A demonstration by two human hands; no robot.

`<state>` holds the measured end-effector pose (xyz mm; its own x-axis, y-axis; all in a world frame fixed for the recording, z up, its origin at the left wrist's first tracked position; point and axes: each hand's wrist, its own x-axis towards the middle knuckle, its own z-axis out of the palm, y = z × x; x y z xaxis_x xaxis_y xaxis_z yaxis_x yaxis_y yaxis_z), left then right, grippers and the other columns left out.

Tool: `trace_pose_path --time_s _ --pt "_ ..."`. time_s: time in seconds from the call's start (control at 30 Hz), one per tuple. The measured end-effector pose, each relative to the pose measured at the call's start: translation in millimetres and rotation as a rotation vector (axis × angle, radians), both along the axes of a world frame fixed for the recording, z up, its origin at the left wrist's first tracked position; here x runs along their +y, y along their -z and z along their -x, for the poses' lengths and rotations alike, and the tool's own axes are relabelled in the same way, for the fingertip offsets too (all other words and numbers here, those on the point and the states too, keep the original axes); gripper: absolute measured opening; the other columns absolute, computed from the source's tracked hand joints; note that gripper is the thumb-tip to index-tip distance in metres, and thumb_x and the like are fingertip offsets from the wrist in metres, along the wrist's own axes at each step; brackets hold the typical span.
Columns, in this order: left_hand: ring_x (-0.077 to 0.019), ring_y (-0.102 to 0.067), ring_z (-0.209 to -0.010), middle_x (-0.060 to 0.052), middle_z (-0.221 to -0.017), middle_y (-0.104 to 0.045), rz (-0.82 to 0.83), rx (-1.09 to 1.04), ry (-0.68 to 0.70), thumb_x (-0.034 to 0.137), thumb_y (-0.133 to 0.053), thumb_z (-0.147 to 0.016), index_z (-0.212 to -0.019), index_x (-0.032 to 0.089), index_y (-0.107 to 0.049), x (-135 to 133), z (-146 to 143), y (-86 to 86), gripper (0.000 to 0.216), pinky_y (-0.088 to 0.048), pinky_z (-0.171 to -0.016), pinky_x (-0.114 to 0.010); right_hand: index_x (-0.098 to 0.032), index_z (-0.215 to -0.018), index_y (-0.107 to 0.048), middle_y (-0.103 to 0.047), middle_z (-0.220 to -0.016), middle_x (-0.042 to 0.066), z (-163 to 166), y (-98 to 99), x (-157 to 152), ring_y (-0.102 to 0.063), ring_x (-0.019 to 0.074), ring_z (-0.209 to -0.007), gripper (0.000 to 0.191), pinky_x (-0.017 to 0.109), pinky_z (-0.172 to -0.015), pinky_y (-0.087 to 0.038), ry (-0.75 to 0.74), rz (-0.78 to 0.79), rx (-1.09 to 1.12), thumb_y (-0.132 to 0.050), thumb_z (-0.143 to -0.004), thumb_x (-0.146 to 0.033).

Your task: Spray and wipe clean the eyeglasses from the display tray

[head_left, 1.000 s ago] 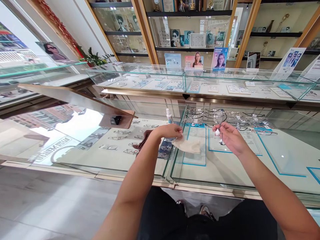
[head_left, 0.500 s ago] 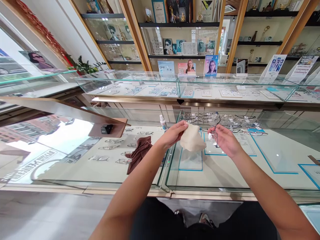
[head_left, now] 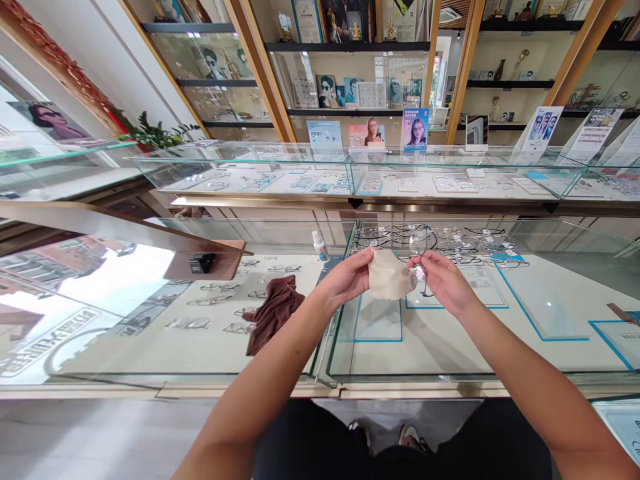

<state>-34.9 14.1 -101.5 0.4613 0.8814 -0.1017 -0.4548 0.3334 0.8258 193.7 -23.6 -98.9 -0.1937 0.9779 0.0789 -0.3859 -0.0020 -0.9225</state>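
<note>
Pinched in my left hand (head_left: 349, 279) is a cream cleaning cloth (head_left: 389, 275), which hangs spread out to the right of my fingers. My right hand (head_left: 445, 280) grips a pair of eyeglasses (head_left: 421, 242) with a thin dark frame, turned on end so one lens is above the other. The cloth's right edge meets the lower lens or overlaps it in view; I cannot tell whether they touch. Both hands are above the glass counter. Left of my left forearm lies a crumpled brown cloth (head_left: 275, 310), and a white spray bottle (head_left: 320, 247) stands behind my left hand.
Rows of eyeglasses (head_left: 480, 248) sit behind my hands. More frames (head_left: 209, 300) lie at the left. A wooden-framed mirror (head_left: 100, 287) leans over the left counter. A blue-edged tray (head_left: 547, 303) is at right. Another glass showcase (head_left: 260, 180) runs across the back.
The cream cloth has spread flatter and shifted right, closer to the eyeglasses. The eyeglasses have turned slightly and moved a little left. My view has shifted a little to the right.
</note>
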Motion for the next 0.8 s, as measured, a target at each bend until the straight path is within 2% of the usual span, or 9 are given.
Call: trace_pose_path --time_s 0.1,0.3,0.4,0.53,0.6,0.67,0.73,0.8 --pt "-0.0146 -0.061 -0.074 -0.001 -0.082 -0.061 -0.005 0.005 -0.001 0.033 -0.084 -0.078 -0.085 0.020 -0.062 -4 -1 -4.0 0.027 -0.052 -0.069 -0.027 -0.026 -0.075 -0.070 -0.077 -0.091 0.002 1 0.6 1 -0.066 0.0217 -0.097 0.035 0.037 -0.091 -0.047 0.052 0.015 -0.017 -0.091 -0.067 -0.052" --pt "-0.0143 -0.056 -0.071 -0.001 -0.081 -0.056 -0.003 -0.026 -0.036 0.034 -0.089 -0.071 -0.082 0.021 -0.056 -11 -6 -12.0 0.037 -0.049 -0.065 -0.026 -0.026 -0.074 -0.073 -0.077 -0.093 0.001 2 5.7 4 -0.065 0.0201 -0.098 0.036 0.035 -0.092 -0.046 0.149 0.029 -0.024 -0.094 -0.063 -0.053" --pt "-0.0144 -0.054 -0.070 0.000 -0.079 -0.054 -0.065 -0.026 -0.065 0.040 -0.089 -0.072 -0.082 0.022 -0.054 -15 -7 -13.8 0.041 -0.047 -0.065 -0.026 -0.026 -0.073 -0.074 -0.076 -0.094 -0.001 3 8.5 5 -0.064 0.0187 -0.098 0.039 0.033 -0.091 -0.045 0.178 0.036 -0.006 -0.095 -0.060 -0.055" --pt "-0.0109 -0.050 -0.066 0.003 -0.075 -0.053 -0.201 -0.023 -0.035 0.051 -0.089 -0.075 -0.081 0.021 -0.052 -22 -9 -11.9 0.048 -0.042 -0.063 -0.021 -0.026 -0.074 -0.073 -0.077 -0.096 0.000 6 9.8 5 -0.065 0.0197 -0.100 0.040 0.033 -0.089 -0.044 0.211 0.068 0.033 -0.096 -0.058 -0.055" --pt "-0.0118 -0.057 -0.075 0.001 -0.087 -0.065 -0.281 -0.015 -0.007 0.053 -0.086 -0.079 -0.083 0.020 -0.055 -27 -12 -9.9 0.046 -0.042 -0.068 -0.021 -0.026 -0.075 -0.073 -0.077 -0.096 0.000 10 10.1 4 -0.065 0.0201 -0.099 0.040 0.033 -0.089 -0.044 0.226 0.075 0.061 -0.096 -0.057 -0.054" --pt "-0.0167 -0.064 -0.094 -0.006 -0.110 -0.074 -0.365 0.006 0.042 0.052 -0.081 -0.085 -0.086 0.020 -0.058 -33 -15 -7.7 0.040 -0.043 -0.077 -0.024 -0.026 -0.074 -0.074 -0.076 -0.092 -0.001 14 10.4 2 -0.065 0.0195 -0.096 0.039 0.033 -0.089 -0.045 0.250 0.067 0.083 -0.097 -0.056 -0.052" --pt "-0.0224 -0.066 -0.109 -0.012 -0.128 -0.073 -0.457 0.050 0.095 0.050 -0.075 -0.092 -0.088 0.019 -0.062 -37 -18 -4.8 0.034 -0.043 -0.082 -0.028 -0.027 -0.072 -0.074 -0.073 -0.085 -0.002 18 10.1 1 -0.063 0.0179 -0.090 0.037 0.033 -0.087 -0.045 0.277 0.057 0.100 -0.097 -0.055 -0.050" --pt "-0.0258 -0.064 -0.118 -0.014 -0.133 -0.072 -0.559 0.096 0.112 0.049 -0.071 -0.095 -0.091 0.018 -0.066 -39 -21 -0.8 0.031 -0.044 -0.088 -0.032 -0.026 -0.071 -0.075 -0.071 -0.081 -0.003 20 9.0 -2 -0.061 0.0165 -0.085 0.036 0.032 -0.085 -0.046 0.287 0.050 0.109 -0.097 -0.055 -0.049"
